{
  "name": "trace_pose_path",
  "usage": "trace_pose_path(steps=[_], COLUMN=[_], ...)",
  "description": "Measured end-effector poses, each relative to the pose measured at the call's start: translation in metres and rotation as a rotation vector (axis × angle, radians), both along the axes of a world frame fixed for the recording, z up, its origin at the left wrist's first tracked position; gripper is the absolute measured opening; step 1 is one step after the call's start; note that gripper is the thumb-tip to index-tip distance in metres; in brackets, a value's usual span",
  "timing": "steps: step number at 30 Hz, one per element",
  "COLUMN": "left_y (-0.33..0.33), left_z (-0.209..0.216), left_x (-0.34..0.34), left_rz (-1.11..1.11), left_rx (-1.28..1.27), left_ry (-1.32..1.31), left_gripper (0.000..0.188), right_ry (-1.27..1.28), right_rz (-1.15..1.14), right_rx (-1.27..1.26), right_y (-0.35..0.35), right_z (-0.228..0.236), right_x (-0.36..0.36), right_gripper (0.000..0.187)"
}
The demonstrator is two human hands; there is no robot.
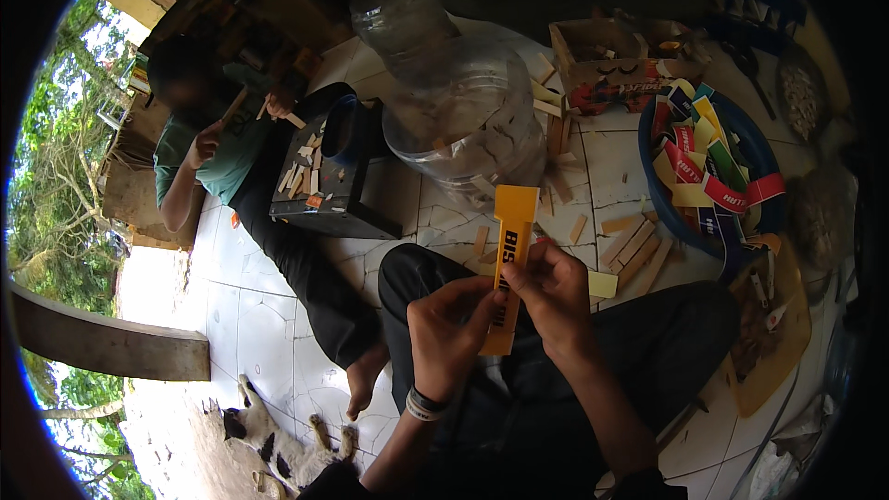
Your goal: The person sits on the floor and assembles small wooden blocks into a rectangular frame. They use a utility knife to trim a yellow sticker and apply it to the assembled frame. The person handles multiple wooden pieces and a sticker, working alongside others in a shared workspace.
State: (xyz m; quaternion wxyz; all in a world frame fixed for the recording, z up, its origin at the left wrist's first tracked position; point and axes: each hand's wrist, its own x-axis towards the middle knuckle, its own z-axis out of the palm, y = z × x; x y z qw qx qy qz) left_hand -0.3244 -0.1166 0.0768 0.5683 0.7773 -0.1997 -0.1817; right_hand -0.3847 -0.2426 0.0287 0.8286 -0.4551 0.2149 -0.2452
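Note:
A long yellow paper strip [515, 213] with dark printing stands nearly upright above my lap. Its top end flares slightly wider. My left hand [449, 326] pinches its left edge between thumb and fingers. From the other side my right hand [558, 301] grips it near the middle, with the thumb laid across its face. Part of the strip is hidden behind the thumbs. Whether my right fingers hold anything else behind it, I cannot tell. A pale yellow card [602, 284] lies just right of my right hand.
A blue basin [659, 199] of colored printed strips stands at the right, near wooden slats [637, 250]. Beyond are a clear plastic container [463, 120] and a cardboard box [602, 69]. Left, a co-worker [218, 157] sits by a black box [319, 218]. A cat [282, 449] lies lower left.

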Motion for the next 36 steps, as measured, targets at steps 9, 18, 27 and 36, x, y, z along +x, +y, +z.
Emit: trace_pose_path(steps=[9,18,27,36], left_y=[0.01,0.0,-0.029,-0.026], left_z=[0.002,0.008,0.003,-0.003], left_x=[0.011,0.025,0.01,0.01], left_rz=[-0.161,-0.117,0.116,0.051], left_rx=[0.237,0.117,-0.123,-0.137], left_ry=[-0.097,-0.423,-0.142,-0.265], left_gripper=[0.023,0.022,0.025,0.032], right_ry=[-0.028,-0.048,-0.075,-0.079], right_rz=[0.037,0.042,0.016,0.034], right_rx=[0.045,0.089,-0.099,-0.127], right_y=[-0.002,-0.001,0.012,0.015], right_z=[-0.006,-0.007,-0.006,-0.011], right_x=[-0.001,0.005,0.009,0.009], right_gripper=[0.014,0.017,0.014,0.016])
